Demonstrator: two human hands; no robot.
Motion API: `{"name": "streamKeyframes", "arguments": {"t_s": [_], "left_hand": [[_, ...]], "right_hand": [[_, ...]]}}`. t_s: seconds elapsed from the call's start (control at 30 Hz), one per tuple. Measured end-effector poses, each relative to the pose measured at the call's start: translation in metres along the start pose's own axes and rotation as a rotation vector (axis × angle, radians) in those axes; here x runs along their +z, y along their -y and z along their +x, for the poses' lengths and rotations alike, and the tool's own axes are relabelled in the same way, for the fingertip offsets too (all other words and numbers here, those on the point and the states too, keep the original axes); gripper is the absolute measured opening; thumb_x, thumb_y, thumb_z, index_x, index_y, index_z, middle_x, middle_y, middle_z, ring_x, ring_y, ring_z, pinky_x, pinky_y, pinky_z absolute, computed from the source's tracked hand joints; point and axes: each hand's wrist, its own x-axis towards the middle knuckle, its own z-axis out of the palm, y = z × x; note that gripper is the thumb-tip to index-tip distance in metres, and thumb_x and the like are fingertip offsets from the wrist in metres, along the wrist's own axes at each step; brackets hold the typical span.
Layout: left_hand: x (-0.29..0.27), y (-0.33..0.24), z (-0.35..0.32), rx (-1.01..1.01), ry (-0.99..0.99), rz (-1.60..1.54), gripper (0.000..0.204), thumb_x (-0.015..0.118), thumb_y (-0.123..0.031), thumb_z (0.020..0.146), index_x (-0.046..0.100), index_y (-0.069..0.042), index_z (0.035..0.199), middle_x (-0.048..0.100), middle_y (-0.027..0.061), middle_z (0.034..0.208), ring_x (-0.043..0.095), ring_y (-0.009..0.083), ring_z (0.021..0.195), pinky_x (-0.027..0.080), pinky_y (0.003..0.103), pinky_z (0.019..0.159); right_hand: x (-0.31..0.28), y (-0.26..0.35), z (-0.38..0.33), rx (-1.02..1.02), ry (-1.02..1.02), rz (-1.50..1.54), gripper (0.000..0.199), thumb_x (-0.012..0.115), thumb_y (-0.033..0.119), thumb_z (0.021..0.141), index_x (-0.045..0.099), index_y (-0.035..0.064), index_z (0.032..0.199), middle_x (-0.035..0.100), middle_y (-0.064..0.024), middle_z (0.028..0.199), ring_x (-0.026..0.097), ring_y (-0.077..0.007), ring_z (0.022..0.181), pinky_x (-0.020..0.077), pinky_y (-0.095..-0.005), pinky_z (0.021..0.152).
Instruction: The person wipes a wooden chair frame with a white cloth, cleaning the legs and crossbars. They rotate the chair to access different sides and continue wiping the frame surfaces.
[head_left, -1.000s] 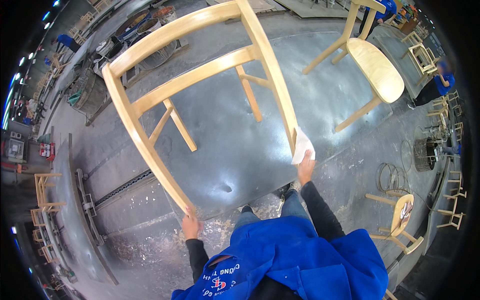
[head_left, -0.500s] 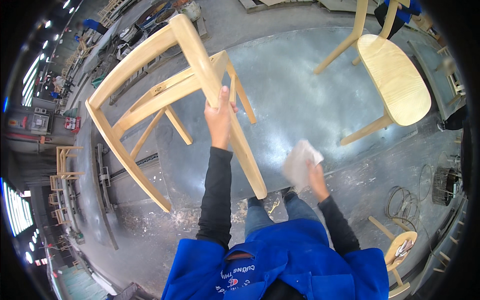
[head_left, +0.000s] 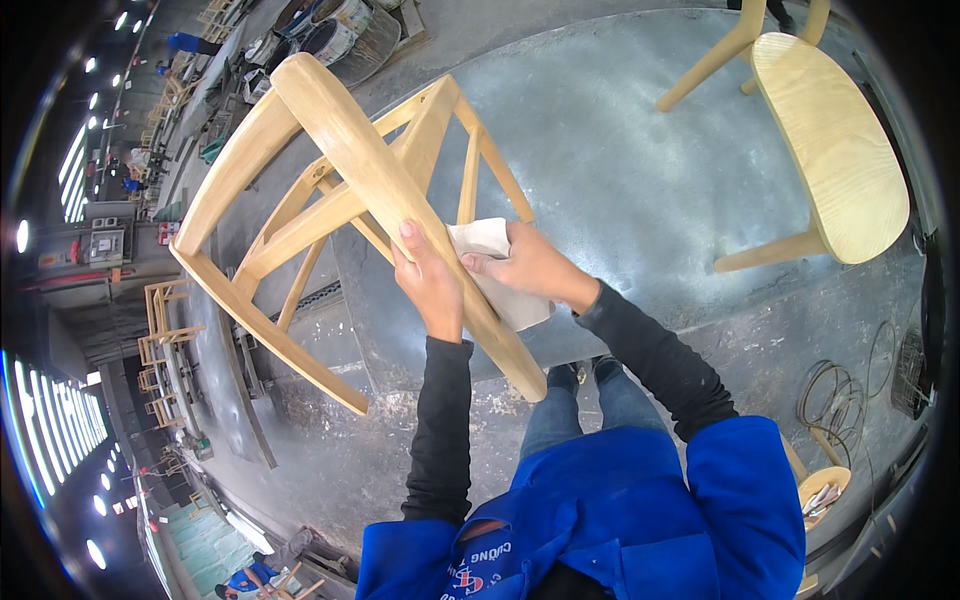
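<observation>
A pale wooden chair frame (head_left: 350, 165) without a seat is tilted in front of me, its curved back rail at the left. My left hand (head_left: 430, 285) grips the long leg nearest me, thumb on top. In my right hand (head_left: 535, 265) is a whitish sheet (head_left: 515, 304), cloth or sandpaper, I cannot tell which. The sheet is pressed against the right side of that same leg, close beside my left hand. The fingertips of both hands are partly hidden behind the leg and the sheet.
A grey metal-topped table (head_left: 600, 150) lies beneath the frame. Another chair with a pale seat (head_left: 835, 145) stands on its right side. A small round stool (head_left: 825, 495) with things on it and coiled cable (head_left: 835, 400) are at the lower right. Buckets (head_left: 335, 40) stand far left.
My right hand has brought the sheet up and left onto the chair leg. The frame has turned slightly, its top end shifting left. My left hand sits lower on the leg.
</observation>
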Motion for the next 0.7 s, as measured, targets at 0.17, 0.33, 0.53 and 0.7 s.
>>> {"name": "streamKeyframes", "arguments": {"t_s": [0.17,0.33,0.53,0.7], "left_hand": [[-0.003,-0.001,-0.002,-0.045,0.032,0.003,0.06,0.038,-0.052,0.099,0.054,0.006,0.106,0.06,0.0146,0.089,0.056,0.021,0.084,0.045,0.034,0.078],[0.0,0.005,-0.004,0.018,0.008,-0.048,0.058,0.039,-0.05,0.099,0.05,0.006,0.11,0.058,0.0152,0.094,0.055,0.022,0.087,0.044,0.035,0.079],[-0.004,0.01,-0.008,0.034,-0.069,0.041,0.055,0.038,-0.047,0.099,0.049,0.006,0.109,0.052,0.0174,0.1,0.051,0.0254,0.094,0.04,0.038,0.086],[-0.007,0.011,-0.008,0.091,-0.003,0.121,0.051,0.036,-0.05,0.1,0.045,0.0,0.107,0.052,0.0088,0.088,0.053,0.0132,0.078,0.045,0.028,0.07]], "right_hand": [[-0.02,0.005,0.021,-0.075,0.019,-0.213,0.025,0.057,0.016,0.088,0.067,0.0093,0.111,0.066,-0.02,0.101,0.063,-0.0354,0.094,0.0482,-0.0364,0.08],[-0.021,0.01,0.044,-0.005,0.226,-0.061,0.027,0.062,0.018,0.087,0.067,0.0004,0.107,0.069,-0.0158,0.089,0.066,-0.0268,0.082,0.0493,-0.0369,0.072],[-0.021,0.02,0.049,0.018,0.105,-0.116,0.025,0.068,0.019,0.084,0.07,-0.0004,0.099,0.07,-0.0155,0.088,0.066,-0.024,0.084,0.0492,-0.0358,0.072],[-0.027,0.008,0.05,-0.06,0.302,-0.241,0.026,0.067,0.021,0.084,0.07,-0.0004,0.1,0.07,-0.015,0.086,0.065,-0.0218,0.082,0.0498,-0.033,0.07]]}}
